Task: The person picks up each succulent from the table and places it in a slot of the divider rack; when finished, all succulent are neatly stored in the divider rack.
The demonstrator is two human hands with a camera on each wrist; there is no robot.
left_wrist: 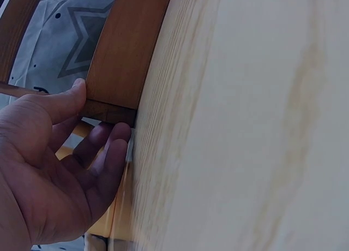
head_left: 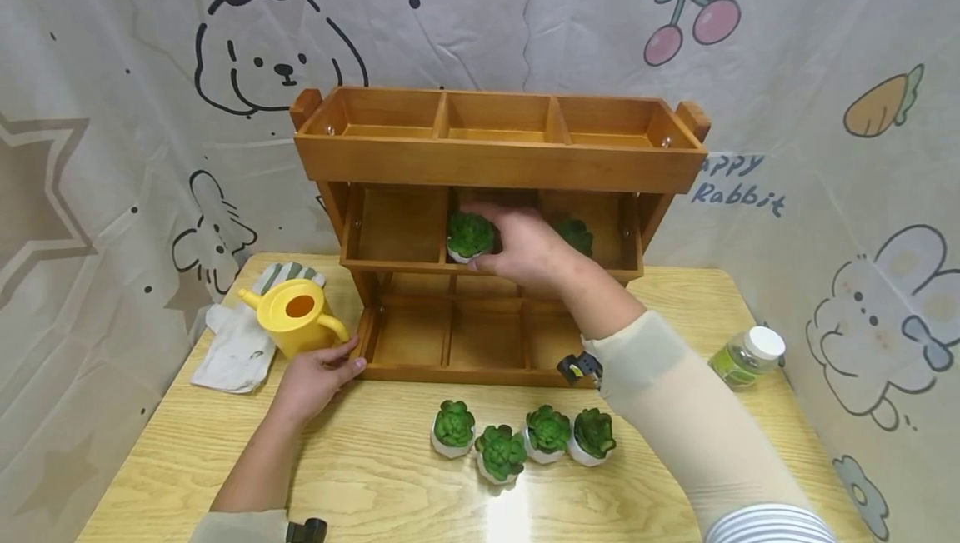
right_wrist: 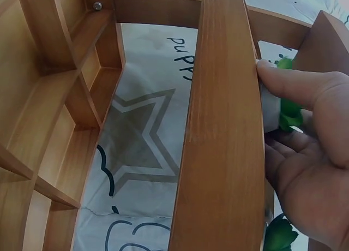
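Note:
My right hand [head_left: 528, 250] reaches into the middle tier of a brown wooden shelf [head_left: 495, 164]. Its thumb and fingers grip a small potted succulent [head_left: 470, 236] in a white pot, at the left side of the centre compartment. The right wrist view shows that pot [right_wrist: 270, 110] behind the tier's front board. Another succulent [head_left: 575, 235] sits in the right compartment, partly hidden by my forearm. At the shelf's lower left corner, my left hand [head_left: 318, 376] pinches the wooden end, thumb on one side and curled fingers on the other [left_wrist: 71, 158].
Several potted succulents [head_left: 501, 453] stand on the table in front of the shelf. A yellow watering can [head_left: 294, 318] and white gloves [head_left: 236, 351] lie left of it. To the right is a clear jar with a white lid [head_left: 750, 356]. A printed curtain [head_left: 480, 18] hangs behind.

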